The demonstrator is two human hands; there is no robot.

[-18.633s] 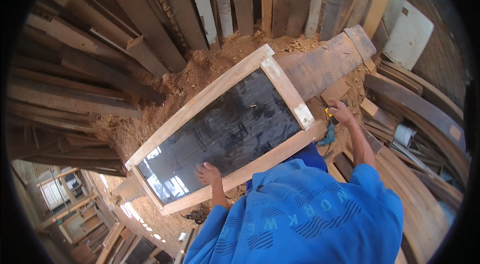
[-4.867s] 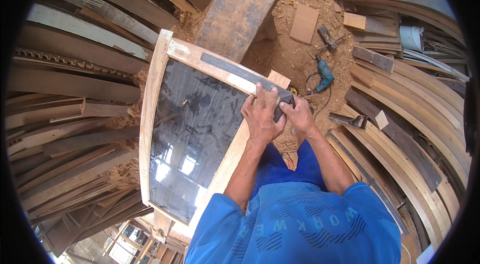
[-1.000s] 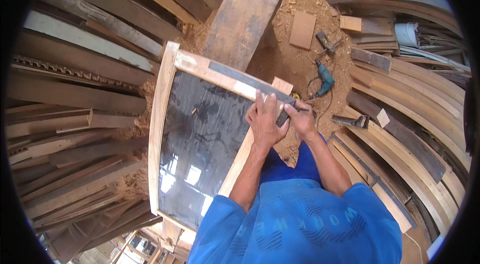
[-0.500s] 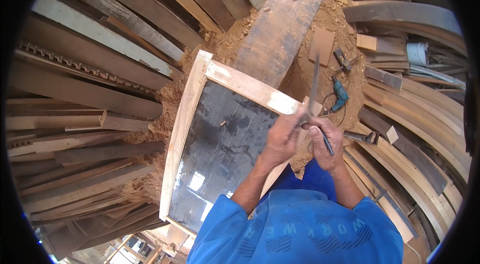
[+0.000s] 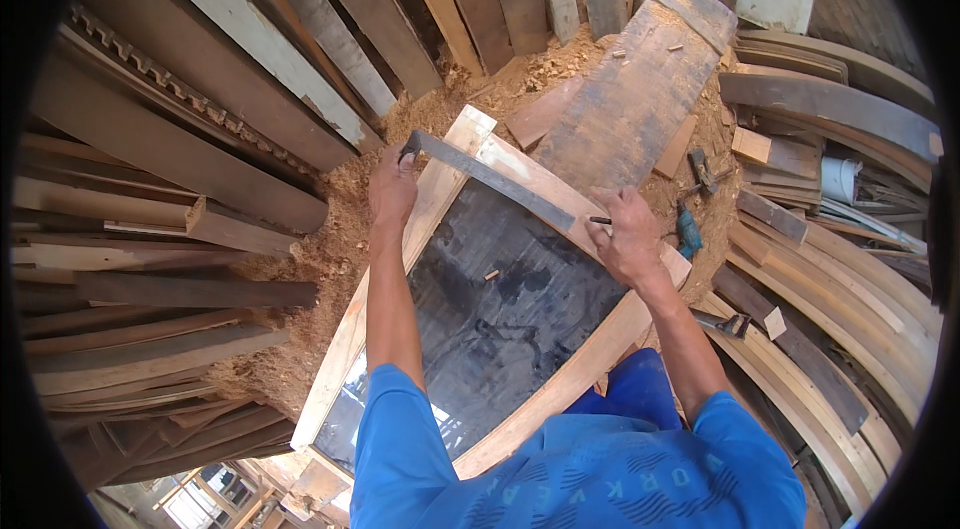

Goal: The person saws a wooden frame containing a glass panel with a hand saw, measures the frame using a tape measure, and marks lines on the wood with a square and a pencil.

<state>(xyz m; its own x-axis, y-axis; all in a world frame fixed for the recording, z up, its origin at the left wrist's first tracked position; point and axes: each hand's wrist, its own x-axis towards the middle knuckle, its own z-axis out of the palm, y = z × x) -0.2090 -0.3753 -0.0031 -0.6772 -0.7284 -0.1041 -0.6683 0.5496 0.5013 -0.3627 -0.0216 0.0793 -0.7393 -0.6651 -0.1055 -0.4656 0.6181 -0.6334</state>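
A wooden frame (image 5: 436, 191) around a dark, stained panel (image 5: 500, 299) lies before me. Along its far rail rests a flat grey metal straightedge (image 5: 500, 186) with a dark end. My left hand (image 5: 393, 189) grips that dark end at the far left corner, the fingers partly hidden. At the other end of the strip is my right hand (image 5: 630, 237), closed around a thin dark pencil (image 5: 600, 221) whose tip points left. The pencil lies close to the rail; whether it touches the wood I cannot tell. A small wooden bit (image 5: 491, 275) sits on the panel.
Beyond the frame a worn plank (image 5: 625, 99) slopes away over wood shavings. A green power drill (image 5: 688, 234) and a clamp-like metal tool (image 5: 703, 172) lie to the right. Stacked boards (image 5: 230, 179) crowd the left; more timber and a white bucket (image 5: 840, 179) stand at right.
My hands were together at the right corner with the straightedge raised. Now the strip lies on the far rail; my left hand has moved far left. The view has shifted too.
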